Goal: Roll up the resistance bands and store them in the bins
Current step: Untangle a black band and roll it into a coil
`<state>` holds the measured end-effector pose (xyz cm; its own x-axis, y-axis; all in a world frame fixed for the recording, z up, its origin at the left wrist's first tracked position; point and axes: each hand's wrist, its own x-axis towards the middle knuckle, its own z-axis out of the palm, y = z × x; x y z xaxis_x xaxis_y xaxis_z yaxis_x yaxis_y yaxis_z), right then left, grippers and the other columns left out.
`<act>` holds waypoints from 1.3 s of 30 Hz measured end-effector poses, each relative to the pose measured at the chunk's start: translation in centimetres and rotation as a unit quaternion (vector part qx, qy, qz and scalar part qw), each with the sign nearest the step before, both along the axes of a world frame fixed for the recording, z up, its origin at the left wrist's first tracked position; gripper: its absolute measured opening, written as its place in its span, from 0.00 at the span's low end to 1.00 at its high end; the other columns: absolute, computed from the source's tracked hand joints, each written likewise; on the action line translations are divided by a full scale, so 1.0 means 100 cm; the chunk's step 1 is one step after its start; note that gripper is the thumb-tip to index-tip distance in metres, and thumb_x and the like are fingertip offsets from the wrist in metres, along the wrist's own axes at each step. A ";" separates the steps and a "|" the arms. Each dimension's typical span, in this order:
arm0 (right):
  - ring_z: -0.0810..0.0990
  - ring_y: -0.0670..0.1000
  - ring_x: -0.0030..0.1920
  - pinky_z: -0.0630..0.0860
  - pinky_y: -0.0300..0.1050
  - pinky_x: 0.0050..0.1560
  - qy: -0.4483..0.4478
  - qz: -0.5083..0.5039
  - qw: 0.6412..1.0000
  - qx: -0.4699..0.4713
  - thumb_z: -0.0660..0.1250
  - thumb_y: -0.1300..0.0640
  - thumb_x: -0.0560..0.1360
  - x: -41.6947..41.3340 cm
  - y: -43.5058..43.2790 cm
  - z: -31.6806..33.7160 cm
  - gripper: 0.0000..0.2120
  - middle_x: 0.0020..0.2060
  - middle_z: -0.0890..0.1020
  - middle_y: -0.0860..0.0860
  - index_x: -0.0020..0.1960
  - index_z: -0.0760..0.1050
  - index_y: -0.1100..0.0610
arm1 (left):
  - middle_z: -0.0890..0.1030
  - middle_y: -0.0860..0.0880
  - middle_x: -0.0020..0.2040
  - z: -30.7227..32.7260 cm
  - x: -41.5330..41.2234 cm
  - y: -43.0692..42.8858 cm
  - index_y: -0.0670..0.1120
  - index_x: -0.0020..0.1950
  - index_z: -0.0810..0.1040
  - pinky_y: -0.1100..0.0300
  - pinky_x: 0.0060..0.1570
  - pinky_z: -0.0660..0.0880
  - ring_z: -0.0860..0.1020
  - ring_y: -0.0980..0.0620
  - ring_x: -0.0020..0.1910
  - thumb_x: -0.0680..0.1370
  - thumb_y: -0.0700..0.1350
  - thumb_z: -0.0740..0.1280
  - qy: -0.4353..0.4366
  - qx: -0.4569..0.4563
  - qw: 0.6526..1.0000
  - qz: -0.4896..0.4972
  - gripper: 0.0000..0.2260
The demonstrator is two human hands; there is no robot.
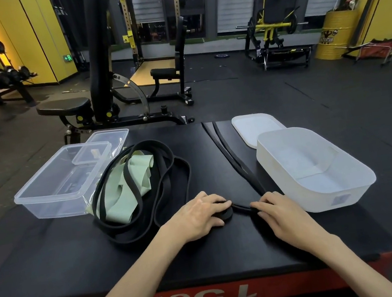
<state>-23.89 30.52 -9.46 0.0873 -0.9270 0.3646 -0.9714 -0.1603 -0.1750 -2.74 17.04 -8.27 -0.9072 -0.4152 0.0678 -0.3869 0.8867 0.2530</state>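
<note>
So this is very early days. Only one band is being worked on: the left hand (198, 214) has its fingers curled over a small roll (227, 212) at the near end of a black band (231, 158). It's only a few turns, I'd guess, since the roll is barely bigger than the fingertips. The right hand (280, 212) sits just beside it with fairly straight fingers laid on the flat run of that same band, looking more like pressing and guiding than gripping. The rest of that band stretches away across the desk (204, 254) to its far edge, so most of its length is not yet rolled. Left of the hands there's a loose tangle of black bands (168, 176) with a pale green band (122, 200) mixed in, none of it rolled. Both bins look like they have no bands in them: the clear bin (56, 209) far left, with a smaller clear tub (111, 137) behind it, and the white bin (321, 199) on the right, its lid (254, 125) lying off behind it. So basically everything's left: finish this roll, drop it in, then tackle the pile.
</note>
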 end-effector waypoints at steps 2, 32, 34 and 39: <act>0.75 0.55 0.38 0.75 0.50 0.35 0.005 0.001 1.000 -0.002 0.67 0.62 0.72 0.003 0.001 0.000 0.13 0.42 0.76 0.50 0.57 0.78 0.55 | 0.68 0.57 0.70 -0.005 0.000 0.004 0.53 0.75 0.64 0.55 0.64 0.68 0.66 0.53 0.59 0.80 0.49 0.64 0.019 0.004 1.000 0.013 0.23; 0.75 0.51 0.38 0.73 0.46 0.36 -0.090 -0.051 0.993 -0.063 0.68 0.61 0.72 0.055 0.001 -0.015 0.11 0.38 0.74 0.48 0.54 0.82 0.56 | 0.81 0.51 0.47 -0.024 -0.010 0.054 0.45 0.53 0.83 0.64 0.38 0.77 0.77 0.52 0.45 0.74 0.64 0.58 0.134 -0.063 0.968 0.205 0.25; 0.74 0.50 0.38 0.72 0.46 0.36 -0.084 -0.053 0.993 -0.063 0.68 0.61 0.72 0.057 0.002 -0.014 0.11 0.38 0.73 0.48 0.54 0.82 0.56 | 0.76 0.48 0.58 -0.022 -0.005 0.055 0.44 0.67 0.75 0.63 0.52 0.75 0.72 0.51 0.56 0.79 0.60 0.53 0.120 -0.049 0.976 0.177 0.27; 0.73 0.48 0.41 0.70 0.46 0.47 -0.047 -0.056 0.995 -0.066 0.66 0.60 0.71 0.052 0.002 -0.014 0.13 0.39 0.73 0.45 0.53 0.82 0.51 | 0.67 0.49 0.68 -0.006 0.003 0.037 0.45 0.75 0.63 0.60 0.65 0.67 0.64 0.52 0.65 0.82 0.52 0.59 0.070 -0.028 0.992 0.104 0.22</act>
